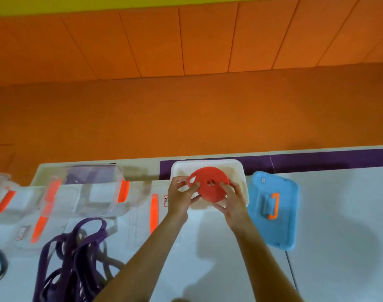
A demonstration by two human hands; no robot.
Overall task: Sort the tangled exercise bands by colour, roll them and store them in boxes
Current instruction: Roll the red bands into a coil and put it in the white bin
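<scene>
Red rolled band, fingers of left hand and right hand clamped on its edges (over white box)

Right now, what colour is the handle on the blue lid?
Orange handle on the blue lid, head view.

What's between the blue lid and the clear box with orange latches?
Head view: the white box, with the left hand and right hand holding the rolled red band over it. Nearer the clear box lies a flat clear piece with an orange strip.
</scene>
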